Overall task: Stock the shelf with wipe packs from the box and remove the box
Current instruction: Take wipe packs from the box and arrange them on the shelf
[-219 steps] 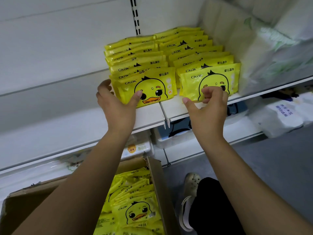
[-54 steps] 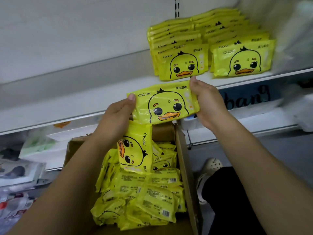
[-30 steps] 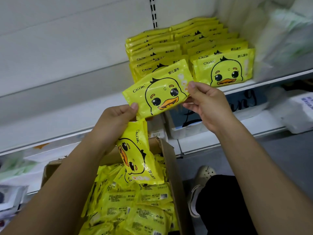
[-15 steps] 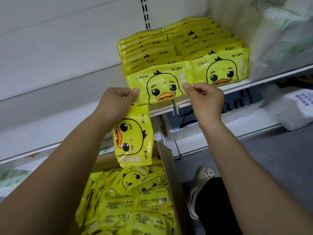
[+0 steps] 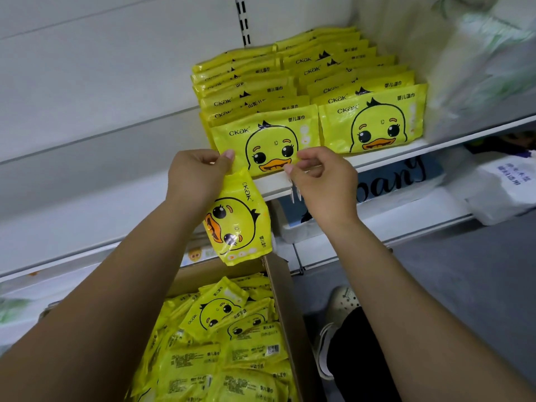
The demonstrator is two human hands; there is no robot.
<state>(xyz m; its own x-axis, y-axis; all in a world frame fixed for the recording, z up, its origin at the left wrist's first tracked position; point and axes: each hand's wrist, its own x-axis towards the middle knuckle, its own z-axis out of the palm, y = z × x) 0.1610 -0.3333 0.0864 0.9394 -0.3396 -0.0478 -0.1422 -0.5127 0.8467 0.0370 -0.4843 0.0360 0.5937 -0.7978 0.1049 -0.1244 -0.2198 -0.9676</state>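
Note:
Two rows of yellow duck-face wipe packs stand on the white shelf (image 5: pixel 385 152). The front pack of the left row (image 5: pixel 269 140) stands upright at the shelf's front edge. My left hand (image 5: pixel 194 175) pinches its lower left corner and also holds a second pack (image 5: pixel 237 219) that hangs down sideways below the shelf. My right hand (image 5: pixel 322 178) pinches the front pack's lower right corner. The front pack of the right row (image 5: pixel 374 123) stands beside it. Below, the open cardboard box (image 5: pixel 278 288) holds several loose packs (image 5: pixel 220 343).
Large white and green soft packages (image 5: pixel 478 68) fill the shelf's right side. The shelf's left part (image 5: pixel 87 158) is bare. A lower shelf carries a white tray (image 5: pixel 377 216) and white packs (image 5: pixel 504 190). My shoe (image 5: pixel 336 314) and dark trouser leg rest on the grey floor.
Both hands have carried one pack from above the box up to the shelf and stood it at the front of the left row. The second pack stays hanging from my left hand.

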